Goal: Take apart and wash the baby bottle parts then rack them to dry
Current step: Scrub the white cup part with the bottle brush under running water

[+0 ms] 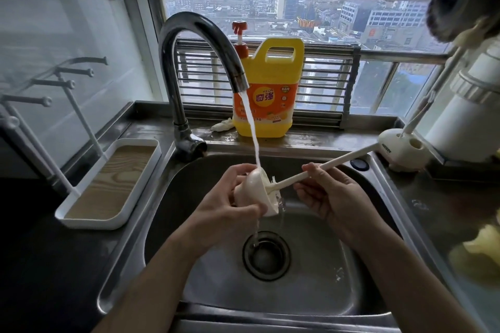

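Head view, over the steel sink. Left hand is wrapped around a cream bottle cap, held above the basin, just over the drain, open side turned toward the right. Right hand pinches the long cream handle of a bottle brush between thumb and fingers; the brush head sits inside the cap, bristles showing at the rim. Handle runs up and to the right, its far end close to the brush holder on the counter.

Faucet is running. The stream lands on top of the cap and water drips off its lower edge toward the drain.

Left of the sink: white drying rack with a wood-look tray and bare pegs, nothing on it. Behind the faucet on the ledge: yellow detergent jug with a red pump, a crumpled cloth touching its base. Right counter: white cylinder appliance, blurred yellow item at the frame edge, can't tell what it is.
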